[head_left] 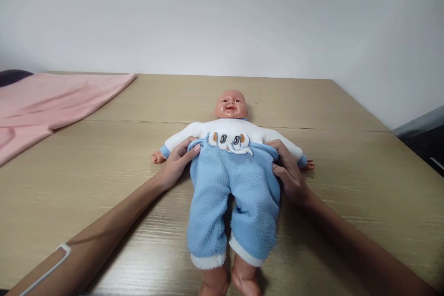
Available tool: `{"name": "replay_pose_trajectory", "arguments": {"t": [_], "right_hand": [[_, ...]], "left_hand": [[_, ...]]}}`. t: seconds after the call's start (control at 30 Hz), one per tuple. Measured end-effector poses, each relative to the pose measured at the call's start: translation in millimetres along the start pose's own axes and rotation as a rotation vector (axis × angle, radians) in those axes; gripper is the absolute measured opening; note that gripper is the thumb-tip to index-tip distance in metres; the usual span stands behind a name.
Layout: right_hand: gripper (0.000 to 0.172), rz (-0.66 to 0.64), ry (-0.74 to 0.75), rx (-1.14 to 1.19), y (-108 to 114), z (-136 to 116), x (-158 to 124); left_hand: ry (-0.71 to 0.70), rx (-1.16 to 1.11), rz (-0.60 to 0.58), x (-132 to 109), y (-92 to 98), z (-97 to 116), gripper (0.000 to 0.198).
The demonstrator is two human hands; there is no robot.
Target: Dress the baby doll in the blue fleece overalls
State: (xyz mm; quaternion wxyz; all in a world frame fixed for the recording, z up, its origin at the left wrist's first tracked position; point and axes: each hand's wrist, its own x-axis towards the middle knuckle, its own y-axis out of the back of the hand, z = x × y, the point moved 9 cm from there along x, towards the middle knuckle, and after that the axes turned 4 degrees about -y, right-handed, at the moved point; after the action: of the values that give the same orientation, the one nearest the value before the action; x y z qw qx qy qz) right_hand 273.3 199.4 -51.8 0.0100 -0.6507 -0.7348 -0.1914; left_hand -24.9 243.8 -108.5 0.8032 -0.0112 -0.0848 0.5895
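Observation:
A baby doll lies on its back on the wooden table, head away from me, bare feet toward me. It wears a white top with an elephant picture and light blue fleece trousers. My left hand pinches the trousers' waistband at the doll's left-of-frame hip, fingers closed on the fabric. My right hand grips the waistband on the other hip, fingers curled into the cloth. The waistband sits at the doll's chest, just under the elephant.
A pink cloth lies spread over the table's far left corner. A dark rounded object shows behind it at the left edge. A white wall stands behind the table; a dark surface lies past the right edge.

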Motion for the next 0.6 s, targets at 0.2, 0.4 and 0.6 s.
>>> {"name": "replay_pose_trajectory", "arguments": {"t": [0.2, 0.4, 0.6], "right_hand": [[0.023, -0.127, -0.160, 0.193, -8, 20, 12], [0.025, 0.052, -0.236, 0.298, -3, 41, 15], [0.037, 0.083, -0.246, 0.217, -12, 53, 24]], "left_hand": [[-0.026, 0.042, 0.027, 3, -0.4, 2, 0.032], [-0.150, 0.051, 0.086, 6, -0.7, 16, 0.023], [-0.180, 0.103, 0.219, 17, -1.0, 24, 0.043]]}}
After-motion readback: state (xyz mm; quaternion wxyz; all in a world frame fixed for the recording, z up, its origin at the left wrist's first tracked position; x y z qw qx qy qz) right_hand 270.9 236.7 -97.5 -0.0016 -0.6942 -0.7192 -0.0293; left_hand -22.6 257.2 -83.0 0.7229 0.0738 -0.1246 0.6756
